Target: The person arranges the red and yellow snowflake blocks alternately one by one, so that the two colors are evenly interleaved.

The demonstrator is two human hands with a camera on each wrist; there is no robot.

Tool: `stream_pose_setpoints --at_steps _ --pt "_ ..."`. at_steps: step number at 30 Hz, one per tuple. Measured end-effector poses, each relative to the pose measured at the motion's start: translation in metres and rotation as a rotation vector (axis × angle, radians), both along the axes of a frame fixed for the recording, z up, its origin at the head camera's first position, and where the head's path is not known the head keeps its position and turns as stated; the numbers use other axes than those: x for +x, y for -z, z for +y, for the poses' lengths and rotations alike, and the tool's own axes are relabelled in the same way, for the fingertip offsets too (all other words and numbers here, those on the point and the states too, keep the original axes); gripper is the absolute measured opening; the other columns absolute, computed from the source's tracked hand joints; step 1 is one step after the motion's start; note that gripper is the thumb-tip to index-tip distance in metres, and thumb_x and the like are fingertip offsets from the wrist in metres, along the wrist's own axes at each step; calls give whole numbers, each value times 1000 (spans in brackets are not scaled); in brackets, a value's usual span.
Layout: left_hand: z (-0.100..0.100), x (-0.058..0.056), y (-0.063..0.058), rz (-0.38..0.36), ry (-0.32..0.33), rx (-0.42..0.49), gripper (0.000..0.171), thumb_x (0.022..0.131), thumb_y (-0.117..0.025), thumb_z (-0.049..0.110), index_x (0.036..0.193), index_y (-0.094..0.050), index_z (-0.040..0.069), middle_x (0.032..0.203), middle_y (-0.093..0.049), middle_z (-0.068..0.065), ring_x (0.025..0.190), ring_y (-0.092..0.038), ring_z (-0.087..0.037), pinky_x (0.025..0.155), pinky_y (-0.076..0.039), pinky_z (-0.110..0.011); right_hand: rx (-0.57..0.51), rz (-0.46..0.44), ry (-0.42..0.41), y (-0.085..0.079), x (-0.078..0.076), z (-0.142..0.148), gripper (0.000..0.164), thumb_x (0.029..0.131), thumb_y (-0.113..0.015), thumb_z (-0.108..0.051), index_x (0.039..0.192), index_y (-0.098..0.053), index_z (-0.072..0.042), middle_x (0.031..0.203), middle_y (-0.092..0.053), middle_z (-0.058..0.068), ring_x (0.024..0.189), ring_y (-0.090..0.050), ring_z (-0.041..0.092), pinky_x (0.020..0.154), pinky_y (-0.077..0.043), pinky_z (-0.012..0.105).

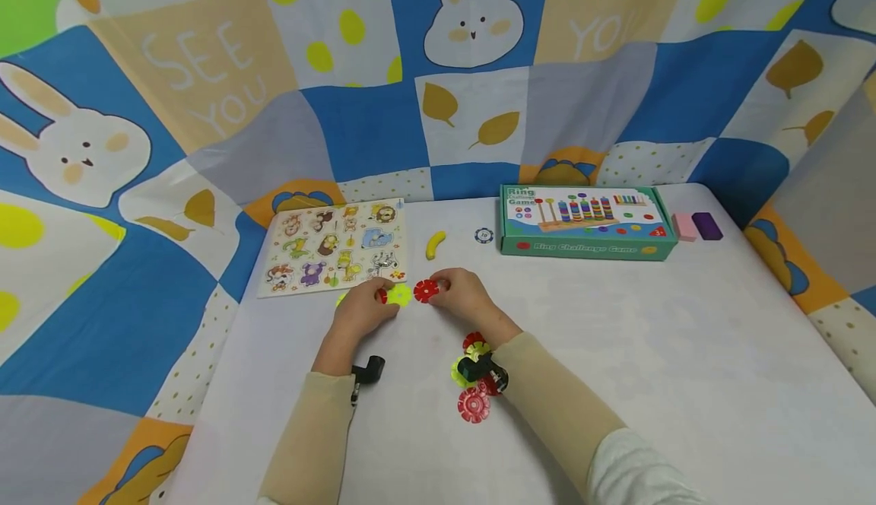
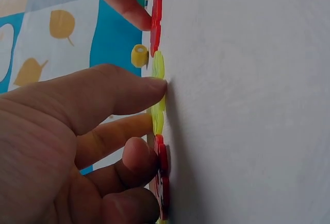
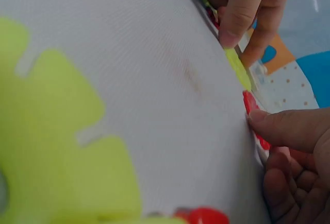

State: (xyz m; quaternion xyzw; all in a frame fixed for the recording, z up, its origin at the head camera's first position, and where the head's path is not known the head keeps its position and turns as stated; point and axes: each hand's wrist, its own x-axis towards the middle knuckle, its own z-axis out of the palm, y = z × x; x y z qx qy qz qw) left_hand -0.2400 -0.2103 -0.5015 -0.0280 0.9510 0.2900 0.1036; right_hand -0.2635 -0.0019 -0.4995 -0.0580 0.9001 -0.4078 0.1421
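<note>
In the head view my left hand (image 1: 357, 313) pinches a yellow-green slotted disc (image 1: 399, 295), flower-shaped with notches round its rim. Behind it in a row, partly covered by the fingers, comes another red disc (image 2: 162, 175), and a bit of yellow shows past the hand. My right hand (image 1: 468, 298) holds a red slotted disc (image 1: 425, 290) between thumb and fingers. Its edge faces the yellow-green disc, rim close to rim. Both discs stand low over the white table, edge-on in the left wrist view. The right wrist view shows the same pinch on the red disc (image 3: 256, 118).
By my right forearm lies a loose group of discs, with a red disc (image 1: 474, 405) at the front and a yellow-green one (image 1: 458, 373). Further back are an animal picture board (image 1: 328, 246), a yellow banana-shaped piece (image 1: 435, 245), a blue-white disc (image 1: 484, 236), a green game box (image 1: 588, 249) and pink and purple blocks (image 1: 707, 226).
</note>
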Motion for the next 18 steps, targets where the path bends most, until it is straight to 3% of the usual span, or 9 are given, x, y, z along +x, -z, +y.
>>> stream_pose_setpoints --at_steps 7,12,18 --pt "7 6 -4 22 29 -57 50 82 -70 31 128 -59 16 124 -59 -7 106 -53 -26 93 -41 -47 -11 27 -2 7 2 6 36 80 -76 -23 114 -65 -15 82 -56 4 76 -51 18 62 -44 27" --pt "10 9 -7 32 27 -94 51 82 -69 30 129 -58 14 123 -59 -7 102 -54 -26 90 -42 -47 12 47 -28 9 2 5 34 81 -75 -25 112 -65 -16 76 -54 2 70 -50 16 59 -40 27" --pt "15 6 -19 38 32 -77 48 83 -68 29 128 -58 18 86 -61 -6 73 -53 -21 63 -42 -37 17 38 -24 7 3 4 36 80 -75 -26 113 -65 -17 78 -54 3 73 -50 17 61 -41 28"
